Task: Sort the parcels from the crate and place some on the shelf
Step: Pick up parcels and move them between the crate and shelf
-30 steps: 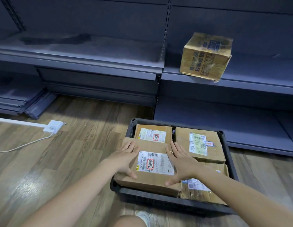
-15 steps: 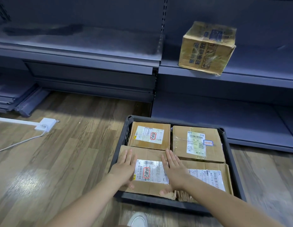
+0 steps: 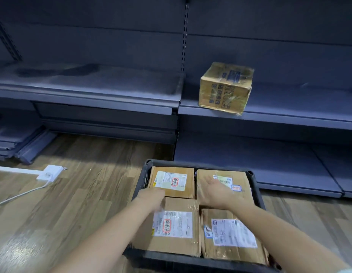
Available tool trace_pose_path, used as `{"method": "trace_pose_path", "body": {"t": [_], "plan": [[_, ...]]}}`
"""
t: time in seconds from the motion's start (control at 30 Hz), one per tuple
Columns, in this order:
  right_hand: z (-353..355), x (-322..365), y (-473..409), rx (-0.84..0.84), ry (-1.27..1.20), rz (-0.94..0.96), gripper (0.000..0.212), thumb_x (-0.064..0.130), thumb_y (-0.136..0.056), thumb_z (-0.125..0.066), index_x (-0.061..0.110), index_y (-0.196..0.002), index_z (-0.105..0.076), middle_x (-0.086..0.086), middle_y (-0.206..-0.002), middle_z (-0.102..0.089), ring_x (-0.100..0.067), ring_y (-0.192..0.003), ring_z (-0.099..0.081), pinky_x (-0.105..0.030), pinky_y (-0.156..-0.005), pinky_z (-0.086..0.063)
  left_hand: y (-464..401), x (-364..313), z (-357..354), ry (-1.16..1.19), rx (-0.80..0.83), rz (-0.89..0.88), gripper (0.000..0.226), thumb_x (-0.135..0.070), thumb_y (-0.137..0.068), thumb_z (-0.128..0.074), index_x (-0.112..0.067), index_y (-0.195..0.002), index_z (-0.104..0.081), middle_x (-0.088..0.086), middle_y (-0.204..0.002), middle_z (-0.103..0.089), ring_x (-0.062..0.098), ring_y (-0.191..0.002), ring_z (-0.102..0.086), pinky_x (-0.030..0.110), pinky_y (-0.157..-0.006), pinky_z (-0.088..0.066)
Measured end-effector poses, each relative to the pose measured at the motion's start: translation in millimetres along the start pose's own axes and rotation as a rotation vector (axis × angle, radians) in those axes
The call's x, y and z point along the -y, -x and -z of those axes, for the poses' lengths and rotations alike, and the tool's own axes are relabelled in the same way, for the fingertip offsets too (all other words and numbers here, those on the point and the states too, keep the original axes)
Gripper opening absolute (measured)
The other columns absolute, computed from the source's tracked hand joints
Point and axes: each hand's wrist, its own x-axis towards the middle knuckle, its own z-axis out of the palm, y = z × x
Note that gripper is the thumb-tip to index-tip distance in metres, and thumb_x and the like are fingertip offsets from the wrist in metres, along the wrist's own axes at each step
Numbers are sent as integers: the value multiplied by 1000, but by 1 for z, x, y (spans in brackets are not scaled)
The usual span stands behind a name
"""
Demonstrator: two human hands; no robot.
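Note:
A black plastic crate (image 3: 144,180) stands on the wooden floor in front of the shelf (image 3: 289,118). Its top layer is cardboard parcels with white labels: near-left parcel (image 3: 172,224), near-right parcel (image 3: 232,235), far-left parcel (image 3: 172,181) and far-right parcel (image 3: 244,195). My left hand (image 3: 151,196) is blurred over the seam between the near-left and far-left parcels; its grip is unclear. My right hand (image 3: 214,191) hovers over the far-right parcel with fingers apart, holding nothing. A worn taped carton (image 3: 225,88) sits on the shelf's front edge.
A low base shelf (image 3: 250,160) runs right behind the crate. On the floor at the left lie a white power socket (image 3: 50,173) with its cable and a stack of loose shelf panels (image 3: 13,142). My shoe shows at the bottom right corner.
Both hands have left the near-left parcel's top and moved forward, the right one onto the far-right parcel. The near-left parcel lies flat in the crate, and the camera has tilted up.

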Motion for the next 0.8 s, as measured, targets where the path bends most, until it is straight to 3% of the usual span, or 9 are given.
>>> {"method": "trace_pose_path", "body": {"t": [0.17, 0.23, 0.33, 0.43, 0.53, 0.6, 0.67, 0.8], "plan": [[89, -65, -8, -483, -272, -276, 56, 28, -94, -50, 10, -144, -32, -13, -139, -48, -30, -123, -50, -39, -96, -46, -32, -16, 96, -37, -295, -20, 47, -29, -92, -52, -14, -135, -41, 8, -126, -57, 28, -115, -56, 41, -84, -50], [119, -85, -8, -662, -381, -356, 51, 25, -93, -52, 9, -139, -37, -15, -131, -51, -32, -115, -53, -39, -86, -48, -42, -28, 136, 7, -400, -33, 58, -34, -94, -50, -12, -144, -30, 9, -132, -53, 29, -120, -53, 42, -90, -50], [152, -107, -8, -795, -461, -369, 48, 20, -93, -53, 11, -138, -38, -14, -132, -46, -30, -108, -53, -36, -80, -44, -61, -41, 187, 157, -505, -48, 69, -37, -94, -50, -10, -149, -19, 11, -138, -47, 29, -125, -48, 42, -96, -48], [175, -121, -14, -826, -539, -312, 57, 18, -93, -53, 17, -145, -29, -13, -138, -42, -24, -89, -55, -31, -77, -42, -79, -49, 226, 295, -610, -73, 71, -34, -94, -51, -8, -149, -15, 13, -143, -41, 29, -129, -44, 41, -100, -44], [190, -125, -27, -762, -614, -263, 70, 19, -94, -53, 21, -151, -13, -13, -144, -39, -28, -109, -55, -31, -82, -42, -99, -54, 252, 383, -607, -73, 82, -31, -94, -53, -6, -151, 0, 14, -152, -29, 30, -134, -38, 41, -106, -40], [197, -126, -38, -737, -640, -227, 74, 17, -94, -53, 22, -152, -7, -13, -146, -39, -28, -105, -54, -29, -77, -42, -114, -53, 261, 410, -583, -61, 86, -31, -93, -55, -6, -151, 3, 13, -155, -24, 30, -136, -37, 42, -106, -40], [201, -126, -48, -744, -671, -209, 70, 13, -94, -51, 20, -151, -9, -13, -146, -41, -25, -93, -53, -29, -72, -41, -126, -51, 267, 434, -590, -63, 84, -29, -91, -56, -10, -151, 1, 12, -152, -30, 29, -132, -42, 43, -103, -42], [204, -130, -68, -748, -757, -218, 59, 12, -95, -47, 14, -148, -19, -14, -140, -49, -30, -115, -55, -32, -82, -45, -146, -53, 269, 473, -582, -38, 89, -24, -93, -53, -13, -150, 14, 11, -153, -29, 29, -133, -40, 44, -109, -37]]}}
